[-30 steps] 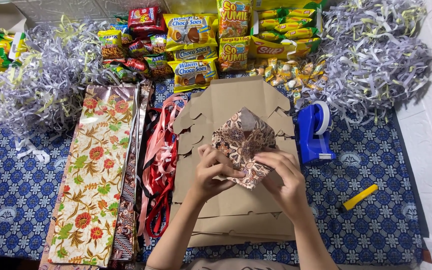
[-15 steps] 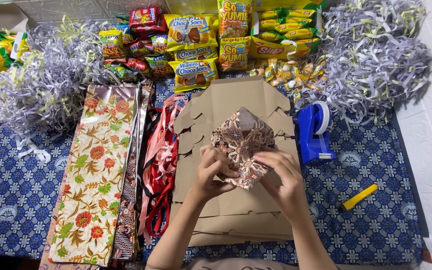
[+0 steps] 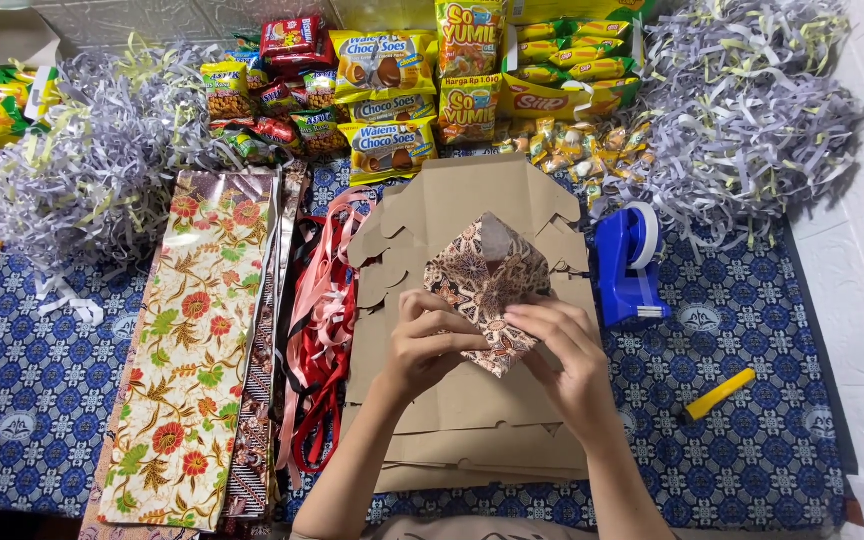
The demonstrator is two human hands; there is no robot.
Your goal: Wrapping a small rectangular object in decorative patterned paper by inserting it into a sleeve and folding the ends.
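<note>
Batik paper, folded to a point at top, sits over the flat cardboard boxes, and I see both hands pinching it: left hand grips its lower left edge, right hand its lower right corner. Ribbons lie just left, tape dispenser right.
</note>
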